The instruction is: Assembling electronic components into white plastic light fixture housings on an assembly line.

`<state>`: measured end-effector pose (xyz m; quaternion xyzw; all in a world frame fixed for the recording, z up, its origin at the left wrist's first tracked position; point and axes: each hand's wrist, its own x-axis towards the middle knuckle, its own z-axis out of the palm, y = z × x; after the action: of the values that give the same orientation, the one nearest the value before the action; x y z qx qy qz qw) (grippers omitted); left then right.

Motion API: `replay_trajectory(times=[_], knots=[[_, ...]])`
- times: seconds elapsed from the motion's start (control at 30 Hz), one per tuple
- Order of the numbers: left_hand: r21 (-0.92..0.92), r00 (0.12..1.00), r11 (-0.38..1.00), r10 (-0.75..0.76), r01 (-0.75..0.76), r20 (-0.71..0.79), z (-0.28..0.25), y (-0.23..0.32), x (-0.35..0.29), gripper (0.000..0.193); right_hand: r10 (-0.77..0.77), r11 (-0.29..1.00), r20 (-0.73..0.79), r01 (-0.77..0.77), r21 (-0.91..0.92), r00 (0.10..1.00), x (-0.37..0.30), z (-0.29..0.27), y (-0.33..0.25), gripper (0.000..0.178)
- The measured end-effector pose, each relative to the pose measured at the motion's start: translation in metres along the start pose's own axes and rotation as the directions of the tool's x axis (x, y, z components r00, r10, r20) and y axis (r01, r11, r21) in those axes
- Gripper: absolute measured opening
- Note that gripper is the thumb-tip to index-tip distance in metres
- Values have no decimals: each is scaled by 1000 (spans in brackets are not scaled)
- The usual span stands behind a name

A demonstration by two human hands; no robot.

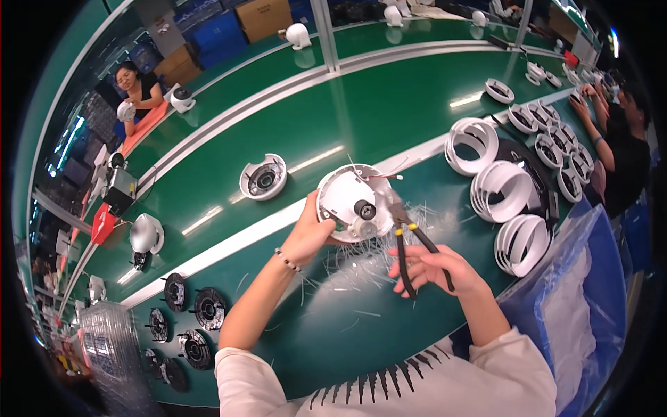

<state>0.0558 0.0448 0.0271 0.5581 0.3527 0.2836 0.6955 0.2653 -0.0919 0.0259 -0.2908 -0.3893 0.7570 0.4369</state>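
Observation:
A round white plastic housing (pixel 340 189) sits in my left hand (pixel 314 228), tilted so that its inside faces up. Inside it are a black round lens part (pixel 365 208) and a clear round piece (pixel 364 228). Thin wires with a small white connector (pixel 399 177) stick out at its upper right. My right hand (pixel 445 267) grips a pair of cutting pliers (pixel 401 251) with black and yellow handles. Their jaws are at the housing's right rim; whether they touch it I cannot tell. Thin clear plastic clippings (pixel 347 263) lie scattered below the housing.
Several black round parts (pixel 210 308) lie at the left. White rings (pixel 501 191) stand on the right, beside a blue bin lined with plastic (pixel 556 313). A white round shell (pixel 264 178) rests on the green belt (pixel 306 132) ahead. Other people work at far left and right.

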Motion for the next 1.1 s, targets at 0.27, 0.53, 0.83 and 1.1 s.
replay_trajectory(times=[0.27, 0.53, 0.83, 1.1], knots=[[257, 990, 956, 128, -140, 62, 0, 7, -31, 70, 62, 998, -7, -62, 2, 998, 4, 5, 5, 44], [338, 971, 914, 184, -225, 151, 3, 11, -40, 69, 87, 993, -7, -87, -84, 996, -1, 4, -4, 44], [99, 998, 995, -25, 19, 58, 7, 12, -42, 68, 47, 981, -155, -74, -180, 987, 1, 12, -2, 38], [512, 804, 730, 582, -452, -120, -2, -8, -20, 67, -24, 999, 52, 27, -44, 998, -33, 1, 16, 61]])
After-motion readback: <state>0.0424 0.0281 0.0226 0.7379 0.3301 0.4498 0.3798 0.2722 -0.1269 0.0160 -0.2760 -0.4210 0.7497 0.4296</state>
